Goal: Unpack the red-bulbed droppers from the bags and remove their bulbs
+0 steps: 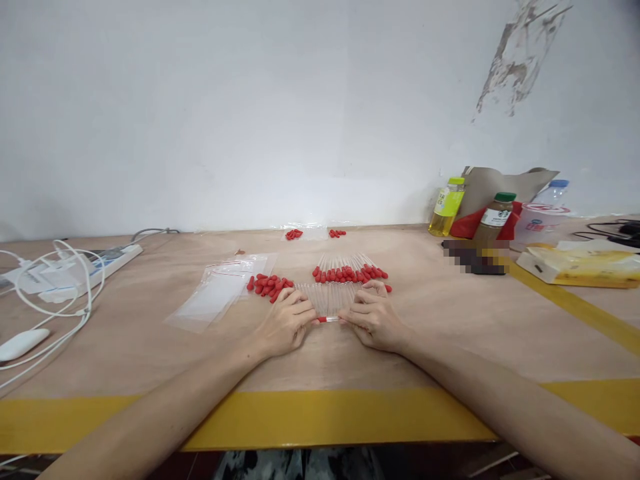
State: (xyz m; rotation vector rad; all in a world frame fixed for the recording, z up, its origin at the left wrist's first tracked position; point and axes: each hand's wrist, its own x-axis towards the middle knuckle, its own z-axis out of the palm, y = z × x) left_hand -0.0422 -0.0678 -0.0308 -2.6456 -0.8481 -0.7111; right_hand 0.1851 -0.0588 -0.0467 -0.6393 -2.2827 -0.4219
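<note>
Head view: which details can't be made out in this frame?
Red cap, head view: its left end is covered by the left hand.
Clear tube, head view: its right end is covered by the right hand.
Row of clear tubes, head view: too thin and crowded to count.
Dark object, head view: pixelation masks what it is.
White oval device, head view: cut off by the left edge.

On your left, a white power strip point(119, 262) lies beneath looped white cables point(86, 312), with a white computer mouse point(24, 344) nearer you. At your far right stand a lime-capped bottle point(447, 208) of yellow liquid, a green-capped Starbucks bottle point(494, 221) and a blue-capped bottle point(554, 192). Nearer on that side lies a yellow-and-white packet point(583, 267); above, the wall point(250, 113) has a peeled patch point(523, 60).
</note>
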